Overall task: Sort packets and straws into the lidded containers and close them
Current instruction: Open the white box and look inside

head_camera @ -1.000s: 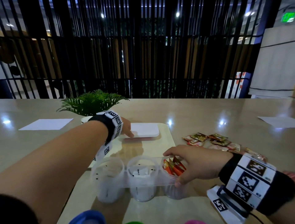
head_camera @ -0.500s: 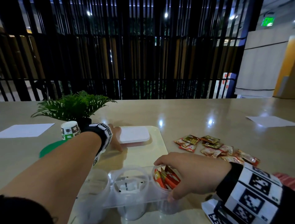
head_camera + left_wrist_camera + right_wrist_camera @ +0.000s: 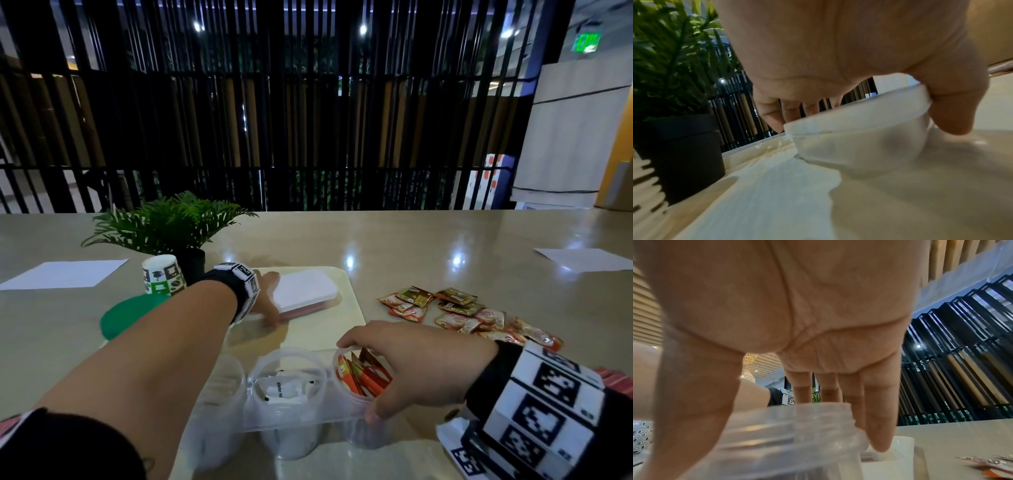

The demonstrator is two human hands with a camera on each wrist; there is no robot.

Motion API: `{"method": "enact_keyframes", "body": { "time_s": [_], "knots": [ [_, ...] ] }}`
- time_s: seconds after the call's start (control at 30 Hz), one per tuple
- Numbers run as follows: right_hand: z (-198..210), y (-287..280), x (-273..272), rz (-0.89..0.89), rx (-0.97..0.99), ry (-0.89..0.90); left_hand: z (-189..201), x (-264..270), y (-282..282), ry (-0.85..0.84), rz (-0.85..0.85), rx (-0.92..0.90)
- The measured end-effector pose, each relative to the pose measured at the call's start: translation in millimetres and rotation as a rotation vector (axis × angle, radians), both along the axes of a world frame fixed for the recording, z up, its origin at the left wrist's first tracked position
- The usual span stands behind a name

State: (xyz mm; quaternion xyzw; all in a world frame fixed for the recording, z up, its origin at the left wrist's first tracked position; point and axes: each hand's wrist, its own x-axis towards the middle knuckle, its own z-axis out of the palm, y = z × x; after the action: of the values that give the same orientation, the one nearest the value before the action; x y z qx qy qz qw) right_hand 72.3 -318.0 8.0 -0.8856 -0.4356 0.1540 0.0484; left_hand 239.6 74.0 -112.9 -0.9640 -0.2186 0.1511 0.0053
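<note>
White lidded box (image 3: 305,291) pinched at its end by the left hand (image 3: 265,303), right hand (image 3: 416,370) spread, gripping the clear cup holder (image 3: 291,416) rim.

Both hands are bare. The left hand (image 3: 265,301) has a black band around its wrist, and on that band sits a ring of white blocks with black square patterns. The right hand (image 3: 416,368) wears the same kind of black band with bigger-looking white blocks and black patterns. A white tag with one more black pattern hangs under the right band. The left arm has a dark sleeve at the elbow.
</note>
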Motion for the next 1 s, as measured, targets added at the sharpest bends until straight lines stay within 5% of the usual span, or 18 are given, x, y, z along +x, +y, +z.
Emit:
{"method": "enact_keyframes", "body": {
  "time_s": [0.07, 0.17, 0.43, 0.67, 0.8, 1.0],
  "knots": [
    [0, 0, 0, -0.005, 0.002, 0.009, -11, 7, 7, -0.050, -0.067, 0.008],
    [-2, -1, -1, -0.005, 0.011, 0.017, 53, -66, -79, -0.104, -0.130, -0.007],
    [-6, -11, 1, -0.032, 0.094, 0.082, 124, -125, -127, -0.295, -0.228, -0.116],
    [20, -27, 22, -0.425, 0.772, 0.416, 165, -179, -155, -0.321, -0.333, -0.063],
    [32, -17, 27, -0.433, 0.953, 0.688, 188, -196, -177, -0.338, -0.356, -0.012],
    [34, -5, 29, -0.441, 1.161, 0.874, 203, -219, -193, -0.346, -0.350, 0.039]
  ]
}}
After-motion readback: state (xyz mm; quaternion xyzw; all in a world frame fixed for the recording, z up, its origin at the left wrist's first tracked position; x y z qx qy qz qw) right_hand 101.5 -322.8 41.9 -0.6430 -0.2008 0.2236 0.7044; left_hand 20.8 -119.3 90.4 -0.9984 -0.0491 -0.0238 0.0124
